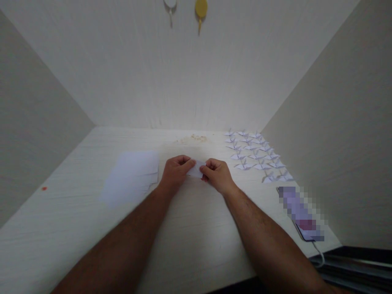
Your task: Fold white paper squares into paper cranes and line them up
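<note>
Between my two hands is a small piece of white paper [195, 170], held a little above the tabletop. My left hand [177, 170] pinches its left side, thumb on top. On the right side, my right hand [218, 173] grips the paper between thumb and curled fingers. The fingers behind the paper are partly hidden. Left of my hands lies a stack of white paper sheets [131, 173]. Beyond my right hand, several folded white paper cranes [255, 154] stand in rows.
A phone [297, 212] with a white cable [321, 257] lies at the right edge of the table [196, 241]. Walls [177, 81] close in the back and both sides. Two hooks, one yellow [201, 8], hang on the back wall. A small orange spot [44, 188] marks the left side.
</note>
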`<state>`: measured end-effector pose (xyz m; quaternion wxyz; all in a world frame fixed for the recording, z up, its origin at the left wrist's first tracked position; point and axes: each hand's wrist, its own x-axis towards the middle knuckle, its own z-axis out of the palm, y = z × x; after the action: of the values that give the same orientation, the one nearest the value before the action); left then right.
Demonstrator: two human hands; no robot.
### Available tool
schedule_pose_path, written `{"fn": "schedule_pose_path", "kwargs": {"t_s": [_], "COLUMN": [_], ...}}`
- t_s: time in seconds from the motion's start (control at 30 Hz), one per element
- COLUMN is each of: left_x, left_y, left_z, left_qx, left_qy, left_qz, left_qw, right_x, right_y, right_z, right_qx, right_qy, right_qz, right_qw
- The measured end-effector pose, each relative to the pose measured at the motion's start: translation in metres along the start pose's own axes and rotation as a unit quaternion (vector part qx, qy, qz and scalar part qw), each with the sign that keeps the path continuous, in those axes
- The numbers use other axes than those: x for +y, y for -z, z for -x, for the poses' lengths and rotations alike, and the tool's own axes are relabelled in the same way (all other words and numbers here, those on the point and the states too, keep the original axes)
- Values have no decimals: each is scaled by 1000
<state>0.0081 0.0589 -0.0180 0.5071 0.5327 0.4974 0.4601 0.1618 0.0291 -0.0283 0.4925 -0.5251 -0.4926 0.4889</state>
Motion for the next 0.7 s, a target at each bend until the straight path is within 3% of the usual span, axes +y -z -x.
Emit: {"fn": "schedule_pose_path", "kwargs": {"t_s": [0.33,0.57,0.7], "left_x": [-3,-4,-3], "left_y": [1,2,2], "left_z": [0,-1,-1], "left_qx": [-44,-54,-67], "left_qy": [-35,-29,-8], "left_qz": [6,-6,37], "left_qw": [998,998,997], "right_x": [2,4,4], "right_y": [0,0,0], "right_z": [2,3,3], "right_qx": [51,5,-6], "right_qy": [21,35,50], "right_qz": [52,73,96], "right_qw": [997,997,994]}}
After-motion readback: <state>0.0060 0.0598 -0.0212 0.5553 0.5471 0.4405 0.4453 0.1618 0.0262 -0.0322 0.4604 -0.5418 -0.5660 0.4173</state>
